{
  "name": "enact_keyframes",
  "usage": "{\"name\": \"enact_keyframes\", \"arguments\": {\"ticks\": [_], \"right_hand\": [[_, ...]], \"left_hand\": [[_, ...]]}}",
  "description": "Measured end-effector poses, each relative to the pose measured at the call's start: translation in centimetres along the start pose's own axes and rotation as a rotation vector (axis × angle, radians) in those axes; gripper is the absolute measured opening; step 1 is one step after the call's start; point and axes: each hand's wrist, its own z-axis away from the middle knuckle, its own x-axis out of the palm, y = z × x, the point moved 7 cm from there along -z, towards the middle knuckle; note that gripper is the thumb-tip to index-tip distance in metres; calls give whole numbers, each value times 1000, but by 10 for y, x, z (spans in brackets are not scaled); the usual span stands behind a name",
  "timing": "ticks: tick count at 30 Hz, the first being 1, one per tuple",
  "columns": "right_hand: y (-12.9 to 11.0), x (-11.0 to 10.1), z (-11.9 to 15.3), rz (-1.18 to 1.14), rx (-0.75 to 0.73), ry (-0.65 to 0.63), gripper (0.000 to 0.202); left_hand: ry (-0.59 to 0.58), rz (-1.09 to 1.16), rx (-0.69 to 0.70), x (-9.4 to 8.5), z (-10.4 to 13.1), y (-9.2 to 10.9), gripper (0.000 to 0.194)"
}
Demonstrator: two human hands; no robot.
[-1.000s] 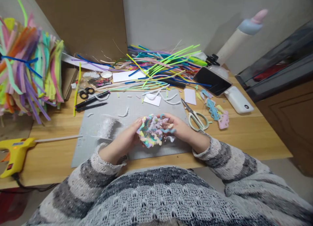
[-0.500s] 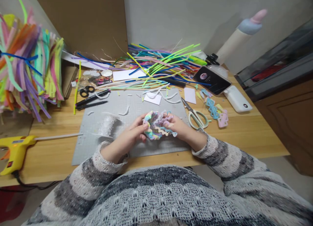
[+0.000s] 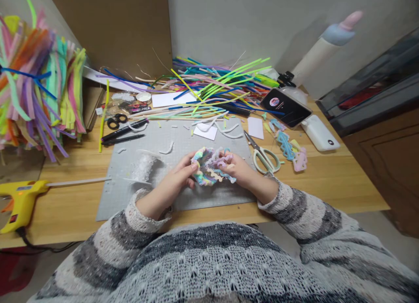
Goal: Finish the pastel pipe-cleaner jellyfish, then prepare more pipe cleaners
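Between my hands, above the grey cutting mat (image 3: 209,198), is a pastel craft piece (image 3: 204,179) of wavy, fuzzy stems. My left hand (image 3: 181,172) is closed on its left edge, thumb on top. My right hand (image 3: 238,168) is closed round the wavy lilac and blue strands (image 3: 222,161) at its right side; some of its fingertips are hidden by them. To the left of my left hand lies a spool of clear, glittery material (image 3: 143,167). White-handled scissors (image 3: 266,160) rest to the right of my right hand.
A yellow glue gun (image 3: 24,202) lies at the left, below bundled fuzzy stems (image 3: 29,84). Loose stems (image 3: 225,82) pile up along the back. Black pens (image 3: 124,135) lie back left. At the right are a phone (image 3: 286,107), a white power bank (image 3: 320,133) and wavy pastel pieces (image 3: 286,146).
Both hands keep their hold on the craft piece, which has tilted very slightly. The whole view has shifted a little.
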Motion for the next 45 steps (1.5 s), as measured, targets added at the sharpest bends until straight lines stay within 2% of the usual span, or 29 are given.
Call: {"name": "enact_keyframes", "arguments": {"ticks": [4,7,11,13,15,17,21,26,28,31,35,40,43,45], "right_hand": [[0,-5,0,-61,10,87,40],[1,-9,0,-41,-25,131,41],[0,-8,-2,-62,-76,111,40],[-10,-6,-1,-48,-164,91,41],[-28,-6,4,-1,-286,101,40],[-49,-7,14,78,-413,146,37],[-96,-6,39,250,-701,234,32],[-156,5,64,328,-1030,253,29],[-178,8,72,325,-1150,269,26],[-204,13,82,336,-1278,256,27],[-221,19,92,400,-1339,217,28],[-230,24,106,379,-1397,165,27],[-229,21,103,366,-1279,191,31],[-221,20,93,327,-1119,172,39]], "left_hand": [[107,-20,29,-5,0,5,43],[135,6,44,-4,1,7,41],[134,31,56,-4,0,7,46],[133,-20,133,-5,0,15,47],[137,-133,274,-5,2,32,47],[147,-296,449,-2,10,57,46],[158,-613,783,18,37,115,42],[160,-756,1055,45,65,173,39],[166,-798,1160,55,73,190,39],[204,-859,1237,65,83,209,36],[250,-908,1293,74,97,225,29],[252,-969,1394,82,110,234,35],[216,-940,1428,81,109,230,35],[162,-797,1347,74,99,221,31]]}}
